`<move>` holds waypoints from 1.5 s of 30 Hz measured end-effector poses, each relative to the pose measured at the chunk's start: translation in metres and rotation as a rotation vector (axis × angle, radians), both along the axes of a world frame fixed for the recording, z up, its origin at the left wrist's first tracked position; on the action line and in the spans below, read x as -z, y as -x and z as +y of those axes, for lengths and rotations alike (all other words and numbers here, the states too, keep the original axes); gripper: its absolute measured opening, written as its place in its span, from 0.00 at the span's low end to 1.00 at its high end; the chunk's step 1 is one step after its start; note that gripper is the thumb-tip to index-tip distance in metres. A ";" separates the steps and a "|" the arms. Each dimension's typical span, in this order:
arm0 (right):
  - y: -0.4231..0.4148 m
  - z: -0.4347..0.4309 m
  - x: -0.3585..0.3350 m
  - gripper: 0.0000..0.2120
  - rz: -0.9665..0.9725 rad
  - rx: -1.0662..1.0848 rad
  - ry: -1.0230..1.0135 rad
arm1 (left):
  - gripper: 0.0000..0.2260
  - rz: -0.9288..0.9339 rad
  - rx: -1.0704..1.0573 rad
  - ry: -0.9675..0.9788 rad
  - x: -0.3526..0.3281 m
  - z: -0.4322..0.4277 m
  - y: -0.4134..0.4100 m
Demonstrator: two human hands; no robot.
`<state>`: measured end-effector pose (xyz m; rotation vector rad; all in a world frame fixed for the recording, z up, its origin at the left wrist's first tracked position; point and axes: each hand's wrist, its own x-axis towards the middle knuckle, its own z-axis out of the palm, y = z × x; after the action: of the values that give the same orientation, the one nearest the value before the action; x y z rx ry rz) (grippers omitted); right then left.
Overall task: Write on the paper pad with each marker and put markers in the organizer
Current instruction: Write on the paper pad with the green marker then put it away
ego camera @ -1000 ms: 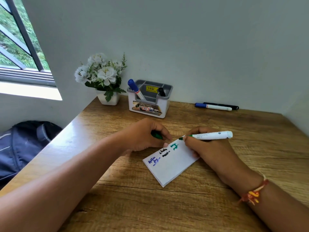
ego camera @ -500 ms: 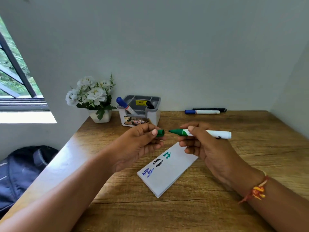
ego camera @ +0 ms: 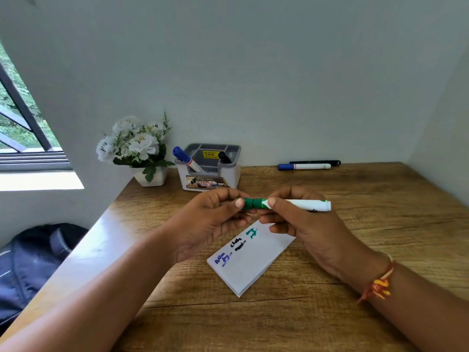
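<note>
A flat white paper pad with scribbles is laid on the grainy wooden bench, mid-frame. A boxy grey organizer is set by the plain white wall, upper middle. Above the pad, a smooth white marker is gripped by the right hand. Its green cap is pinched by the left hand.

Flower pot is crowding the organizer on its left; bare desk is lying open rightward, beyond my right hand.

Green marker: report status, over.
Left hand grips the green cap, right hand holds the green marker. Cap on the tip, above the paper pad. Nothing blocks the organizer.
</note>
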<state>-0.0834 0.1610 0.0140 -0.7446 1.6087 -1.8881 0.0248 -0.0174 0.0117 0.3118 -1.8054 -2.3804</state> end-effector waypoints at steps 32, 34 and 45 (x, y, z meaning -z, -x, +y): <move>0.012 -0.012 -0.027 0.08 0.545 -0.169 -0.459 | 0.15 0.208 -0.264 0.105 -0.003 -0.013 -0.002; 0.014 -0.021 -0.032 0.05 0.558 -0.124 -0.440 | 0.17 0.233 -0.325 0.079 -0.004 -0.013 0.000; 0.074 -0.111 -0.056 0.07 0.449 0.263 -0.102 | 0.08 0.122 -0.515 0.349 0.008 -0.027 0.001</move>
<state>-0.1571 0.0495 0.0702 -1.0063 2.1543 -1.8873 0.0236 -0.0440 0.0042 0.5024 -1.7749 -1.6745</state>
